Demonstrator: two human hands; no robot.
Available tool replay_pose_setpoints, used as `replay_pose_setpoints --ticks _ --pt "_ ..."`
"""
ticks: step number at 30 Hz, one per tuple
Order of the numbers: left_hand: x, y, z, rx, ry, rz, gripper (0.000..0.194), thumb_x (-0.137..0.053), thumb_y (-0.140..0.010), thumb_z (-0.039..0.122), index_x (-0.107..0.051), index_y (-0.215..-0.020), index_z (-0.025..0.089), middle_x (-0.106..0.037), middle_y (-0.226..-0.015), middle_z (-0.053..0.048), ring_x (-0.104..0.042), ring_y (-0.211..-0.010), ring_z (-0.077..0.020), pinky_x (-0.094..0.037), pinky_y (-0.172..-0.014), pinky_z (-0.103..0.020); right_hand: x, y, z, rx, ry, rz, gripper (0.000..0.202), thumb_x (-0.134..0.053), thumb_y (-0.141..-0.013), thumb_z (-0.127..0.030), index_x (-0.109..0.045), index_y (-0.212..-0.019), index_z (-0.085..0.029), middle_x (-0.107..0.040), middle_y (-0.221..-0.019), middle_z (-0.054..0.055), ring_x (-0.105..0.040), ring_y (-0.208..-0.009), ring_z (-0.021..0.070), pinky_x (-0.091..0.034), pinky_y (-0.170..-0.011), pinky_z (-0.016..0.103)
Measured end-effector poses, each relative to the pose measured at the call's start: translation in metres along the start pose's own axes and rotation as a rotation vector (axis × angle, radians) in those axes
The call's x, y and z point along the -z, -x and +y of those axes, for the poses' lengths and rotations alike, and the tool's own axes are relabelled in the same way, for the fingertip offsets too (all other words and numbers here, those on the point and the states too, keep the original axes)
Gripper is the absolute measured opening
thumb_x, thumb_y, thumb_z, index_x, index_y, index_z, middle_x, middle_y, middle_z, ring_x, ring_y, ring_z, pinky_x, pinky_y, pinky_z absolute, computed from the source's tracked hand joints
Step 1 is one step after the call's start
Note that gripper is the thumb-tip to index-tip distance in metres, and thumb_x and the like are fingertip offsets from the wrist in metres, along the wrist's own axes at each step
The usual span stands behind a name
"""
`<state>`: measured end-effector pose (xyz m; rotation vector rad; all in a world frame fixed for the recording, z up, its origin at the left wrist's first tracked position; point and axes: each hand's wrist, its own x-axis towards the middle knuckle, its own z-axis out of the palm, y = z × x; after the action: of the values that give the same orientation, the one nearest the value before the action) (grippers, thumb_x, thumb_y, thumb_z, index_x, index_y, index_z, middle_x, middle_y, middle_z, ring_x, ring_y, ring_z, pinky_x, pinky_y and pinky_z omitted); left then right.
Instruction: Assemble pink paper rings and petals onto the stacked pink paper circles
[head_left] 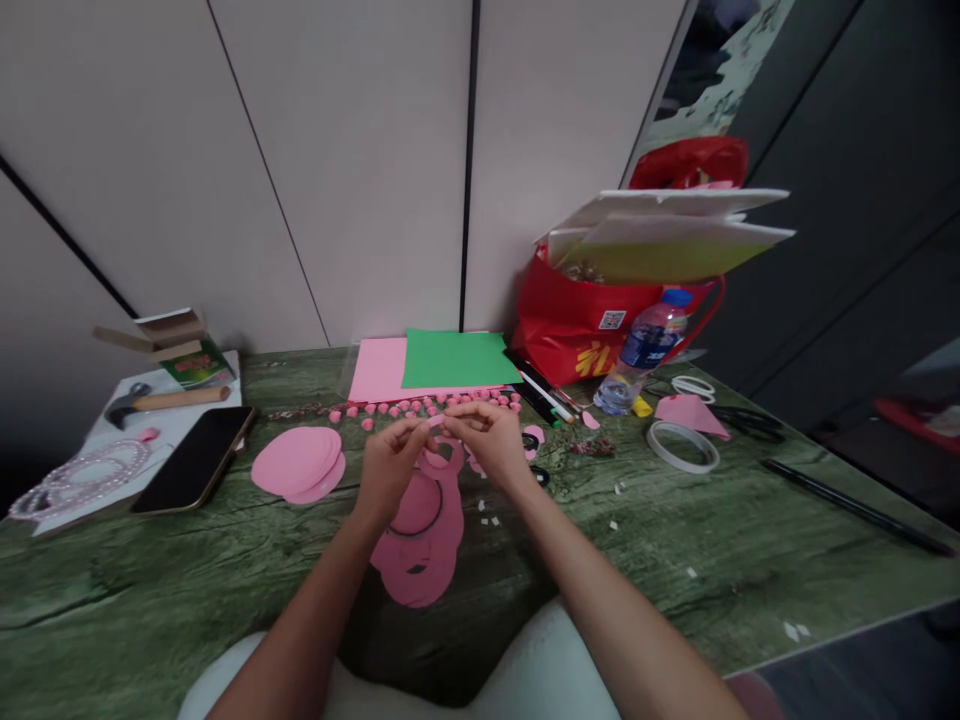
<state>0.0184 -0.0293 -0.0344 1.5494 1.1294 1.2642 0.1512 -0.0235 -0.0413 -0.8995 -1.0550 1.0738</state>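
Note:
My left hand (391, 458) and my right hand (491, 438) meet over the middle of the table, fingers pinched. Between their fingertips is a small piece of pink paper (436, 424), partly hidden by the fingers. Below them lie pink paper cut-outs (420, 585) with curved holes and a dark ring-shaped line around a pink disc (416, 503). Just beyond my hands runs a row of small rolled pink paper buds (396, 409). Left of my left hand is a stack of pink paper circles (296, 460).
At left are a phone (196, 460), a hammer (169, 402), a bead string (82, 480) and a small box (196, 362). Green paper (457, 360) lies at the back. At right stand a red bag (559, 310) and water bottle (641, 355), near a tape roll (682, 447) and black scissors (750, 422).

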Motion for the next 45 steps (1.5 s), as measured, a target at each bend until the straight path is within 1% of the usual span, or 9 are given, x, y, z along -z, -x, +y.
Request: replay_pose_setpoints --ticks 4,8,14,25,29,33,37,41,45 --pt "-0.001 0.0 0.001 -0.004 0.02 0.001 0.023 -0.054 -0.074 0.032 -0.059 -0.06 0.015 -0.056 -0.055 0.001 -0.05 -0.054 -0.0114 -0.039 -0.056 -0.022 -0.001 0.0 0.0 0.024 -0.015 -0.012 0.019 -0.073 -0.055 -0.03 -0.066 -0.069 -0.019 -0.07 -0.069 0.002 -0.064 -0.059 0.0164 -0.054 -0.063 0.031" --pt "-0.001 0.0 0.002 -0.025 0.011 0.014 0.024 -0.053 -0.075 0.029 -0.057 -0.055 0.015 -0.054 -0.053 0.002 -0.049 -0.054 -0.0108 -0.038 -0.056 -0.021 -0.001 0.0 0.002 0.037 -0.013 -0.001 0.015 -0.072 -0.056 -0.028 -0.066 -0.068 -0.019 -0.067 -0.062 0.001 -0.062 -0.055 0.0148 -0.053 -0.059 0.029" --pt "-0.001 0.001 0.001 -0.023 0.013 0.004 0.024 -0.053 -0.076 0.03 -0.057 -0.057 0.015 -0.054 -0.054 0.002 -0.048 -0.054 -0.0108 -0.037 -0.056 -0.022 0.0 0.0 0.002 0.026 -0.031 -0.033 0.017 -0.073 -0.056 -0.027 -0.065 -0.069 -0.019 -0.066 -0.061 0.0 -0.061 -0.055 0.0138 -0.052 -0.059 0.028" --pt "-0.001 0.0 0.003 -0.022 -0.022 0.011 0.027 -0.052 -0.076 0.031 -0.056 -0.054 0.015 -0.053 -0.052 0.002 -0.046 -0.051 -0.01 -0.035 -0.053 -0.021 -0.001 0.002 -0.006 0.0 -0.031 0.008 0.025 -0.076 -0.051 -0.029 -0.06 -0.066 -0.017 -0.062 -0.057 -0.002 -0.058 -0.049 0.0113 -0.048 -0.05 0.023" --pt "-0.001 0.0 0.004 -0.025 -0.001 0.021 0.025 -0.053 -0.076 0.03 -0.058 -0.056 0.015 -0.056 -0.055 0.002 -0.049 -0.055 -0.0109 -0.038 -0.057 -0.021 -0.001 0.002 -0.007 0.024 -0.039 0.023 0.023 -0.076 -0.052 -0.029 -0.061 -0.064 -0.017 -0.061 -0.055 -0.003 -0.056 -0.047 0.0102 -0.046 -0.048 0.022" --pt "-0.001 0.0 0.001 -0.002 0.046 0.02 0.022 -0.055 -0.074 0.03 -0.061 -0.059 0.015 -0.059 -0.057 0.001 -0.051 -0.057 -0.0118 -0.039 -0.058 -0.022 -0.001 0.001 -0.007 0.028 -0.022 0.028 0.017 -0.074 -0.055 -0.027 -0.064 -0.064 -0.017 -0.063 -0.056 -0.002 -0.057 -0.049 0.0112 -0.047 -0.051 0.023" --pt "-0.001 -0.001 -0.002 0.026 0.083 0.06 0.021 -0.056 -0.073 0.03 -0.062 -0.061 0.014 -0.061 -0.059 0.0 -0.053 -0.059 -0.0127 -0.04 -0.062 -0.023 -0.001 0.0 -0.003 0.009 -0.063 0.023 0.013 -0.069 -0.061 -0.027 -0.066 -0.069 -0.017 -0.066 -0.061 0.0 -0.061 -0.056 0.0129 -0.05 -0.058 0.025" --pt "0.0 -0.001 -0.002 0.036 0.086 0.082 0.021 -0.057 -0.072 0.03 -0.062 -0.06 0.014 -0.06 -0.056 0.0 -0.053 -0.057 -0.0123 -0.04 -0.06 -0.023 -0.001 0.0 -0.001 0.005 -0.083 0.005 0.016 -0.069 -0.059 -0.026 -0.066 -0.072 -0.017 -0.068 -0.065 0.001 -0.063 -0.059 0.0141 -0.052 -0.063 0.028" --pt "0.0 -0.001 -0.001 0.068 0.115 0.06 0.02 -0.058 -0.071 0.031 -0.062 -0.061 0.014 -0.058 -0.054 0.001 -0.05 -0.052 -0.0106 -0.039 -0.055 -0.022 0.0 0.0 -0.003 -0.01 -0.087 0.009 0.017 -0.071 -0.058 -0.025 -0.065 -0.071 -0.017 -0.066 -0.062 0.0 -0.062 -0.056 0.013 -0.052 -0.059 0.026"
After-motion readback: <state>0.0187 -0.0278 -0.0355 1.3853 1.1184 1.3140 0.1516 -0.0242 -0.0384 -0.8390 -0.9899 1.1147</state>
